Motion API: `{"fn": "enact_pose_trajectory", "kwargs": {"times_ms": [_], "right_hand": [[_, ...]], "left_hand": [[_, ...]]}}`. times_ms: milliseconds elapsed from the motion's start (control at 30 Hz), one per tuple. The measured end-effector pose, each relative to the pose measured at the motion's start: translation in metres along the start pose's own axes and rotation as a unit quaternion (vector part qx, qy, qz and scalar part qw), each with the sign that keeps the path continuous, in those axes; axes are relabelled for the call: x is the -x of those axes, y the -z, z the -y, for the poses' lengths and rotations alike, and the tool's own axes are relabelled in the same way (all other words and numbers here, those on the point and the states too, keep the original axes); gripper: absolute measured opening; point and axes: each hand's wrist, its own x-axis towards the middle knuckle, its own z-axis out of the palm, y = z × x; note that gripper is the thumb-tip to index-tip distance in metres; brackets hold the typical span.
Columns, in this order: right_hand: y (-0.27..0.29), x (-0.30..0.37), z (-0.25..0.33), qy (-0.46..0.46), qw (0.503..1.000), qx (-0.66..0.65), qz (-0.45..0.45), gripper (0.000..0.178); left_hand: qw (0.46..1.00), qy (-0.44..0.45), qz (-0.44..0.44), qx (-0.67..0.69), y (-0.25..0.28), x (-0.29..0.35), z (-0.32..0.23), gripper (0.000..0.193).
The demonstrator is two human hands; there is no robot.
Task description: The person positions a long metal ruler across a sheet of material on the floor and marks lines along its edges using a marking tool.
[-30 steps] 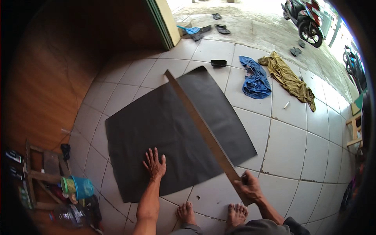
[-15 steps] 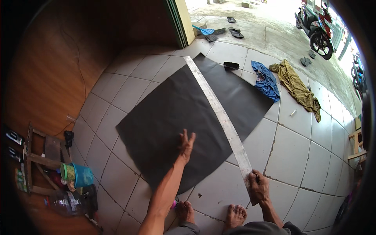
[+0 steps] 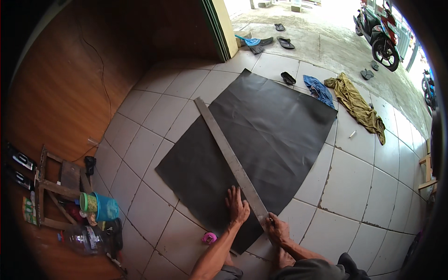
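A long metal straightedge (image 3: 228,154) lies slantwise across a black, leather-like sheet (image 3: 275,126) spread on the floor. Its far end sticks out past the sheet's left edge. My right hand (image 3: 279,229) is closed around the near end of the straightedge, by the sheet's near edge. Close to the straightedge's left side, my left hand (image 3: 238,207) rests with fingers spread on the sheet, the thumb side nearest the metal. A small round pink thing (image 3: 209,238) sits on the tiles left of my left forearm.
Blue cloth (image 3: 319,88) and olive cloth (image 3: 357,107) lie beyond the sheet's right corner, near a small black open-topped thing (image 3: 288,78). At left stand a wooden stool frame (image 3: 58,186), a blue bucket (image 3: 106,207) and a plastic bottle (image 3: 84,240). A motorcycle (image 3: 385,39) is parked outside.
The straightedge has come left and nearer to me across the sheet. My left hand has lowered from above the sheet onto it. The sheet has shifted, its right corner now meeting the blue cloth.
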Motion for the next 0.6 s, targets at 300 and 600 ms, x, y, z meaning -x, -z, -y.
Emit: {"fn": "enact_pose_trajectory", "kwargs": {"times_ms": [300, 600], "right_hand": [[-0.001, -0.001, -0.003, 0.02, 0.994, 0.102, 0.046, 0.045], [-0.004, -0.013, -0.004, 0.057, 0.991, 0.108, 0.047, 0.051]], "left_hand": [[0.994, -0.01, -0.102, -0.02, 0.022, -0.077, 0.022, 0.056], [0.99, 0.035, -0.04, -0.133, 0.016, -0.129, 0.034, 0.062]]}}
